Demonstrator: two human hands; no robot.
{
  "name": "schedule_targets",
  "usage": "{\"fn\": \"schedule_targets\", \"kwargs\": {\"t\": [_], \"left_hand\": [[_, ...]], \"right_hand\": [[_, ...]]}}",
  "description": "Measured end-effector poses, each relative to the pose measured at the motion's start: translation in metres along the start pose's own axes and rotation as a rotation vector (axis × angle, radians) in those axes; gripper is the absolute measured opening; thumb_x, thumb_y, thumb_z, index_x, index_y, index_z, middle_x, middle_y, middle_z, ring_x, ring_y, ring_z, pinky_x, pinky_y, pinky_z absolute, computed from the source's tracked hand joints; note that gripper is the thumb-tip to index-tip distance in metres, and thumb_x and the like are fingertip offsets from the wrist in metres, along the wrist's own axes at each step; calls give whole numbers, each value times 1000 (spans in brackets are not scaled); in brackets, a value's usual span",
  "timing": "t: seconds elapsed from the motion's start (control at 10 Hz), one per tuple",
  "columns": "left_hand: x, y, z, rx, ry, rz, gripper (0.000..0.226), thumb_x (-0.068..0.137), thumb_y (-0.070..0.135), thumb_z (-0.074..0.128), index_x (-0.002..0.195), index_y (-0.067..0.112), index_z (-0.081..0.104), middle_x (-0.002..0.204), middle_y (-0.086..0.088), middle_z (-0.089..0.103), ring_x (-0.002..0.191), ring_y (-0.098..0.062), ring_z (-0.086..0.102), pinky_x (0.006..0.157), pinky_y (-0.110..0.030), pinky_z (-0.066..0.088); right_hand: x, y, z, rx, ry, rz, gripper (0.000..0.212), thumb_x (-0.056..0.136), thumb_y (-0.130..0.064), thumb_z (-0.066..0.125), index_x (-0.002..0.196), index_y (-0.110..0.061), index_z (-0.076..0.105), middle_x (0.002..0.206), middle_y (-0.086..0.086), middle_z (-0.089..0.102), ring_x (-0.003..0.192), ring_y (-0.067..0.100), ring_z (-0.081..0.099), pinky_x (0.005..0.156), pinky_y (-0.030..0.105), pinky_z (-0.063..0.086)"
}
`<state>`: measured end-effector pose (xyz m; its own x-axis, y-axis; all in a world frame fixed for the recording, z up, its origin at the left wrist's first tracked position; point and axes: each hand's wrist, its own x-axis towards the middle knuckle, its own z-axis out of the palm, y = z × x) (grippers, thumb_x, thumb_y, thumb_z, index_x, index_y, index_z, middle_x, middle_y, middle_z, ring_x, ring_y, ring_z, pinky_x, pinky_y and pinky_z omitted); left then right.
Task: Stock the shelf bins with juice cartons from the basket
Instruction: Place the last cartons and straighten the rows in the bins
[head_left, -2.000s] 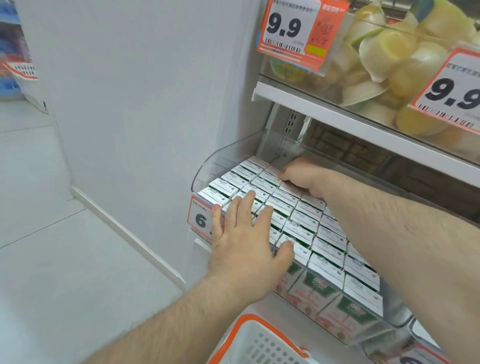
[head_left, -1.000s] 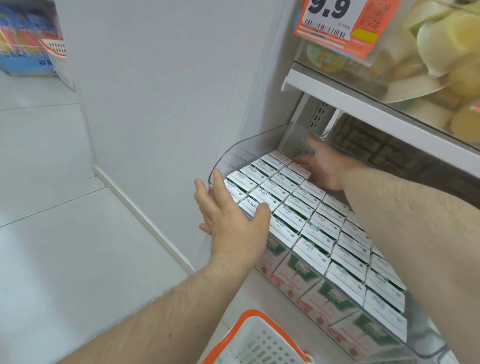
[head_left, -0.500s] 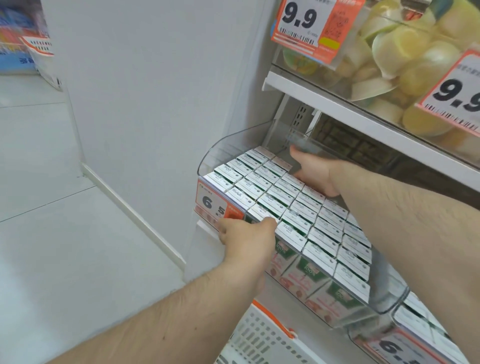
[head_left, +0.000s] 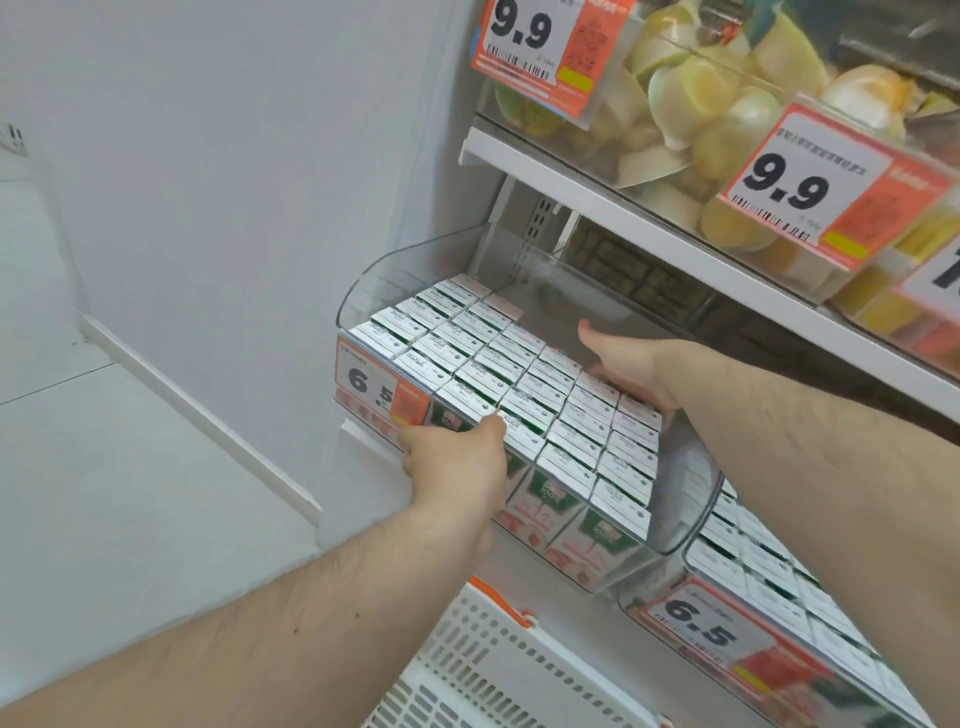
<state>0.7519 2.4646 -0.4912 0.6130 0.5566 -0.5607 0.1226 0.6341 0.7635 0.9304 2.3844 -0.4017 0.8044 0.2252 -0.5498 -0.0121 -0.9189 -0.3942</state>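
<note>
The clear shelf bin (head_left: 363, 291) slopes down toward the viewer, its long axis running from far left to near right, and it is packed with rows of juice cartons (head_left: 519, 384) standing upright, white tops showing. The left hand (head_left: 457, 462) grips the bin's near front edge, fingers curled under and thumb on the front carton row. The right hand (head_left: 634, 364) reaches into the far right side, palm against the cartons there; whether its fingers hold one I cannot tell, since they are hidden. Only the bin's far right corner shows bare space. The white basket (head_left: 498, 660) with orange trim sits below, nearest the left arm; its contents are out of sight. A neighbouring bin (head_left: 696, 551) to the right holds more cartons.
</note>
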Motion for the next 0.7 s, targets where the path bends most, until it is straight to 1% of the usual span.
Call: {"fn": "schedule_targets", "kwargs": {"t": [0.1, 0.2, 0.3, 0.4, 0.5, 0.6, 0.7], "left_hand": [[1, 1, 0, 17, -10, 16, 63, 85, 32, 66, 136, 20, 31, 129, -4, 47, 86, -24, 63, 70, -41, 61], [2, 1, -1, -1, -12, 25, 66, 82, 33, 68, 136, 23, 32, 127, -5, 50, 88, -27, 65, 68, -46, 61], [1, 1, -3, -1, -23, 44, 72, 74, 37, 70, 135, 28, 33, 129, -4, 49, 101, -27, 61, 77, -49, 59], [-3, 3, -5, -8, -58, 42, 82, 62, 41, 70, 134, 35, 31, 133, -3, 47, 110, -30, 57, 86, -52, 55], [-5, 5, -6, -18, -65, 20, 87, 61, 41, 71, 136, 34, 28, 133, -5, 46, 108, -33, 59, 84, -51, 56], [-5, 7, -7, -19, -58, -1, 82, 70, 38, 74, 136, 32, 24, 134, -7, 45, 104, -35, 60, 82, -49, 57], [-1, 4, -7, -49, -52, -1, 78, 77, 33, 75, 136, 29, 25, 134, -7, 45, 100, -31, 61, 74, -45, 60]], "right_hand": [[-10, 0, 0, -109, -59, 87, 101, 66, -96, 12, 139, -35, 47, 130, 8, 63, 113, 30, 60, 96, 48, 45], [-28, -6, 1, 13, 192, -13, 81, 91, -75, 19, 151, -21, 34, 151, 13, 41, 137, 36, 39, 113, 50, 32], [-42, 1, 4, 225, 273, -70, 69, 99, -60, 28, 155, -20, 21, 160, 8, 24, 146, 31, 23, 119, 50, 22], [-61, 7, 9, 410, 253, 39, 66, 101, -56, 30, 156, -24, 13, 162, 4, 17, 148, 33, 17, 117, 58, 20], [-65, 12, 14, 508, 236, 98, 65, 103, -53, 24, 156, -19, 10, 157, 9, 25, 148, 35, 14, 118, 59, 14], [-65, 14, 20, 553, 272, 86, 61, 101, -49, 29, 152, -17, 25, 130, 9, 43, 143, 34, 28, 116, 57, 23], [-80, 13, 27, 564, 252, 86, 66, 100, -52, 33, 155, -18, 18, 161, 9, 20, 147, 36, 19, 116, 58, 15]]}}
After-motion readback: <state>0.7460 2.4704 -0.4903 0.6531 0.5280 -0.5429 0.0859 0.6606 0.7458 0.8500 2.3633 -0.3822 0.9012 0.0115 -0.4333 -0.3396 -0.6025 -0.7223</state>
